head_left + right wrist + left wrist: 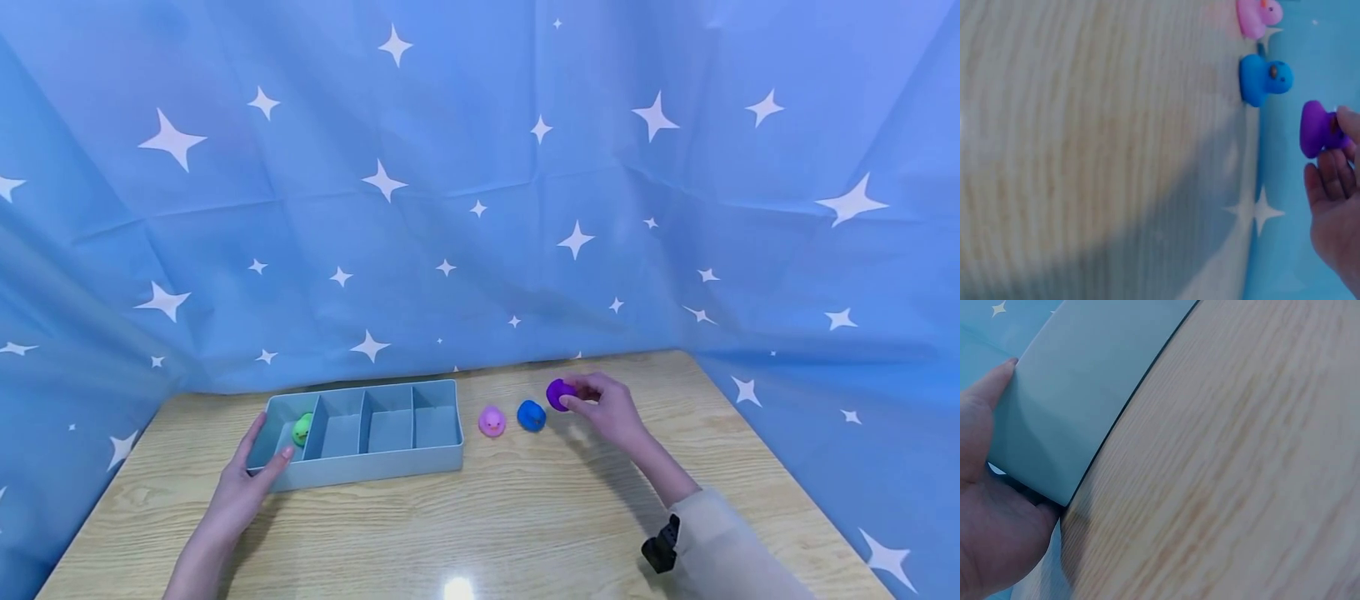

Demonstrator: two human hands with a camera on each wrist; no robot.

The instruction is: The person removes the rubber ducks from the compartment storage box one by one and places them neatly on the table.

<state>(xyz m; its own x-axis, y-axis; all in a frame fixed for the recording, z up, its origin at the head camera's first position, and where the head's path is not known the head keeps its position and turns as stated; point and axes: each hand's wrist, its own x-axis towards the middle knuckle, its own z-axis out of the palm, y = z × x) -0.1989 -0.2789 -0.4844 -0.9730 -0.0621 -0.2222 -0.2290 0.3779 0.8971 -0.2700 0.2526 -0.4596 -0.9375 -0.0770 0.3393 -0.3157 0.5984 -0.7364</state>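
My left hand [238, 492] grips the left end of a grey-blue divided box [367, 469], thumb over the front rim and fingers along the end wall. The left wrist view shows the same hand [997, 531] around the box's corner [1079, 394]. A green rubber duck [302, 428] sits in the leftmost compartment. My right hand [609, 408] pinches a purple rubber duck [559, 394] between thumb and fingers; in the right wrist view this duck [1315, 129] is held off the table. Just left of it stand a blue rubber duck [531, 416] and a pink rubber duck [492, 422].
The wooden table [525, 533] has its back edge close behind the box and ducks. A blue cloth with white stars [480, 167] hangs behind and along both sides. A small black device [662, 546] is worn at the right sleeve's cuff [712, 533].
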